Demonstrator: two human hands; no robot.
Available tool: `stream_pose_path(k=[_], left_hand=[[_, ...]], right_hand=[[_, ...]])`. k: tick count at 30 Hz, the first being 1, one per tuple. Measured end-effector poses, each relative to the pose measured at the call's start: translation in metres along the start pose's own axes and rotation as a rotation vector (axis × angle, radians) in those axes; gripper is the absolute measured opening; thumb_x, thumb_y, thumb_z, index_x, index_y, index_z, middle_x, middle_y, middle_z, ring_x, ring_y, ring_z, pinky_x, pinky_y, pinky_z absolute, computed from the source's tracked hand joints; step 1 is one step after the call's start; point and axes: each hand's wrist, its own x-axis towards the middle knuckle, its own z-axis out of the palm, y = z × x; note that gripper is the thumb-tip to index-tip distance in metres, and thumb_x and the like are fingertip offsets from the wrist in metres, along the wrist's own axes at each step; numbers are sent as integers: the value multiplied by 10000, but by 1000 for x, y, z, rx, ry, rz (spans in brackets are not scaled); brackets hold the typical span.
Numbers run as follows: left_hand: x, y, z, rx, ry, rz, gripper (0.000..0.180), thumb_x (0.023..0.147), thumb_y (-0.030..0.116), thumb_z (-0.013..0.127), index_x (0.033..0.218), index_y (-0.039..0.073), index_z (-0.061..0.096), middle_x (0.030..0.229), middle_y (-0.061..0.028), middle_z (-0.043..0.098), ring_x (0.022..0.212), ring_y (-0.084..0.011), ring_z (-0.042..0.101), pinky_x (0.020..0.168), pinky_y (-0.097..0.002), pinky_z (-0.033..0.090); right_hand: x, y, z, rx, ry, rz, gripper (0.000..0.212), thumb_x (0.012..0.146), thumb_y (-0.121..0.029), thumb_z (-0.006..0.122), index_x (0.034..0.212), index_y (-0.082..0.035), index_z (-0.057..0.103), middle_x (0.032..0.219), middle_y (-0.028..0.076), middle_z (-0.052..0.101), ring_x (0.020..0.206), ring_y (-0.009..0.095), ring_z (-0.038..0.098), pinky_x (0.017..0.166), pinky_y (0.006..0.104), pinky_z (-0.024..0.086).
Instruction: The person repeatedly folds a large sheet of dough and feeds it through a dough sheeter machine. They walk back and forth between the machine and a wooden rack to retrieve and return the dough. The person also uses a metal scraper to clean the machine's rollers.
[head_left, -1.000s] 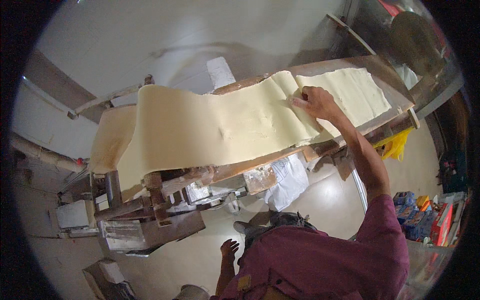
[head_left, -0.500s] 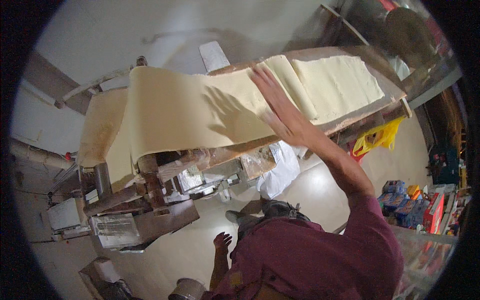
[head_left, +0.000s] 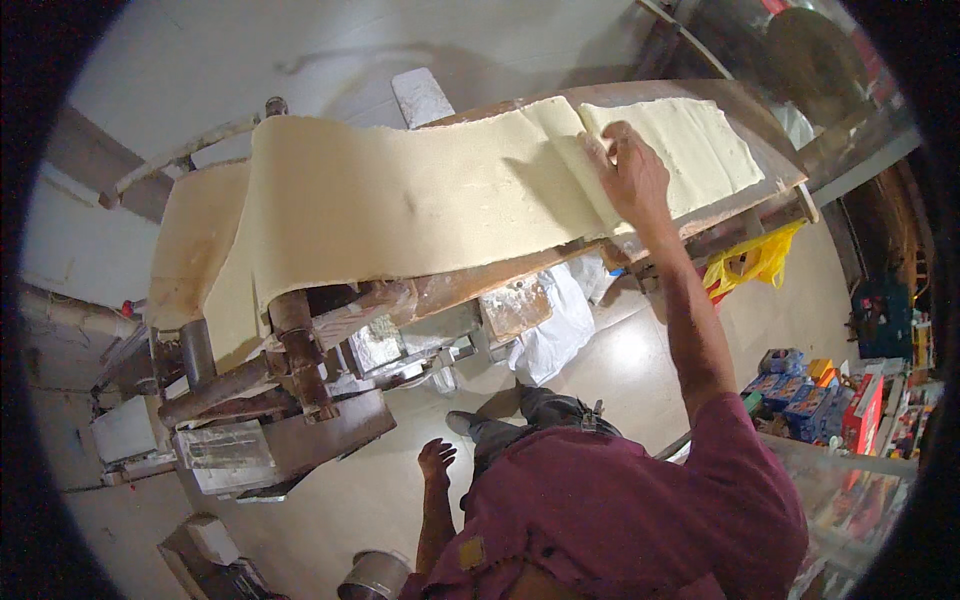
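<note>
Right hand (head_left: 637,178), fingers half curled and thumb apart, grips nothing visible; it lies over the folded part of a pale yellow dough sheet (head_left: 400,200), though contact cannot be told. Beneath the hand, the soft, matte sheet is layered in flat folds with ragged edges; farther left it spreads smooth and broad, then curves down over the end of a worn wooden board (head_left: 750,120), itself tapered and dusted with white along its near edge. Beside this end stands a dull, cylindrical post (head_left: 197,352). Below hang a crumpled white plastic bag (head_left: 560,325) and a thin yellow bag (head_left: 757,258). Left hand (head_left: 436,458), empty and loosely bent, hangs above smooth, glossy flooring (head_left: 350,510).
</note>
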Motion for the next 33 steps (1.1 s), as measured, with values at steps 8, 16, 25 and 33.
stream_pose_path(k=[8, 16, 25, 33], left_hand=[[-104, 146, 138, 141, -491, 468, 303, 922, 224, 627, 1129, 5, 606, 948, -56, 661, 863, -156, 634, 769, -297, 504], [-98, 175, 154, 217, -487, 569, 226, 966, 216, 591, 1142, 76, 609, 950, -42, 660, 860, -136, 615, 761, -288, 469], [-129, 141, 128, 176, -233, 460, 235, 950, 215, 596, 1112, 46, 612, 949, -48, 674, 846, -143, 636, 738, -292, 476], [-128, 109, 100, 194, -89, 400, 284, 937, 233, 613, 1131, 27, 613, 975, -76, 689, 845, -170, 665, 729, -308, 504]], right_hand=[[21, 12, 14, 165, -370, -113, 439, 754, -399, 717, 830, 22, 618, 737, 193, 640, 696, 317, 640, 644, 407, 482], [110, -45, 26, 741, -332, -231, 273, 732, -238, 746, 868, -33, 628, 784, 55, 592, 722, 158, 553, 685, 335, 459], [144, -164, -59, 1408, -607, -154, 91, 793, -136, 679, 833, -62, 645, 764, 61, 619, 682, 202, 611, 630, 347, 496], [144, -166, -22, 1306, -576, -150, 115, 776, -130, 698, 840, -70, 624, 762, 54, 601, 678, 217, 586, 641, 344, 477]])
